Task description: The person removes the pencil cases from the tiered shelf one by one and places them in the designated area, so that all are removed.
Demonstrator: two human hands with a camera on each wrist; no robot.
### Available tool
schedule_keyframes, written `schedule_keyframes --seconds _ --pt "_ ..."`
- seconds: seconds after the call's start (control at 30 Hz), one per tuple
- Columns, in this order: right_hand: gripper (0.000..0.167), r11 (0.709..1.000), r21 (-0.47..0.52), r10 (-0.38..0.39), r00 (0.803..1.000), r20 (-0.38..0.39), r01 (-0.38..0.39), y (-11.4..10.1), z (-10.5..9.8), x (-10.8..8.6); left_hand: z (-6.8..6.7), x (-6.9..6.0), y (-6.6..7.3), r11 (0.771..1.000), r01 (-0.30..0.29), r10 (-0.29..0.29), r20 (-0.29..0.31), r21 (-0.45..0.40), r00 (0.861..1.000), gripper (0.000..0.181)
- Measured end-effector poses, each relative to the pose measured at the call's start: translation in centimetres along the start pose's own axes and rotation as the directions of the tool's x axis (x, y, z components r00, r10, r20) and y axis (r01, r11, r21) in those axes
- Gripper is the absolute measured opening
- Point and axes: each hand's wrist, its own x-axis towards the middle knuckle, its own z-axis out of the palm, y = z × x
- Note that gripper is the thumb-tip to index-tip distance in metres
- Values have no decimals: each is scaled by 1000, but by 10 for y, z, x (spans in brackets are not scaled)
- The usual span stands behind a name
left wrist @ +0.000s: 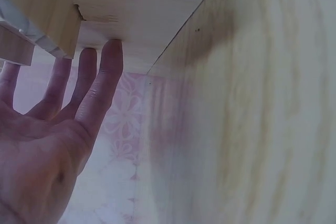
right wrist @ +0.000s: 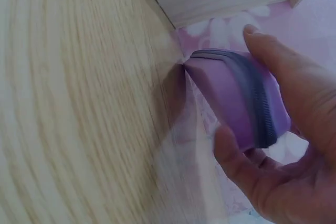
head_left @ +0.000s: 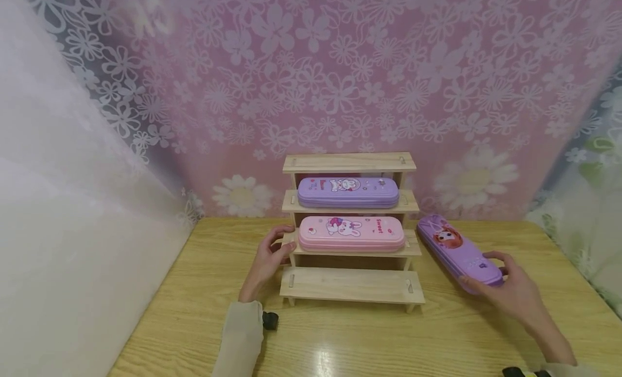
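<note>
A wooden tiered shelf [head_left: 352, 285] stands on the table. My left hand [head_left: 267, 258] is at its left side, thumb over the edge of the tier with the pink pencil case [head_left: 352, 233]; in the left wrist view the fingers of that hand [left wrist: 58, 124] reach up against the wood. On the tier above lies a lilac pencil case [head_left: 347, 192]. To the right of the shelf, my right hand [head_left: 517, 290] grips the near end of a purple pencil case [head_left: 459, 253] with a girl's picture. The right wrist view shows this case [right wrist: 236, 98] between thumb and fingers of the hand [right wrist: 294, 145], tilted.
The shelf's top tier [head_left: 347, 162] and bottom tier hold nothing. A pink flowered cloth [head_left: 340, 69] hangs behind the wood-grain table [head_left: 194, 323]. Pale cloth or wall [head_left: 73, 204] borders the left side, and more flowered cloth the right.
</note>
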Motion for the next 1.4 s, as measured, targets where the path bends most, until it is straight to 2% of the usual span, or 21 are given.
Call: schedule_keyframes --seconds 0.17,0.33,0.53,0.83,1.1,1.4 --pt "88 999 33 -17 995 98 14 -2 1 -5 1 -1 -1 1000 4 -4 -10 1 1000 36" --pt "90 996 91 -10 986 165 -5 -4 2 -10 1 0 -2 1000 12 -12 -24 3 1000 35" --pt "91 996 93 -7 984 177 -10 -8 4 -11 0 1 -3 1000 8 -7 -24 9 1000 35" --pt "89 1000 -3 -4 985 170 5 -8 7 -10 3 0 1 1000 2 -1 -20 23 1000 35" --pt "86 1000 -8 22 976 218 -21 -7 8 -8 3 0 0 1000 -6 7 -24 24 1000 34" --pt "86 999 -32 3 976 216 4 -2 8 -6 1 1 -2 1000 3 -3 -29 9 1000 34"
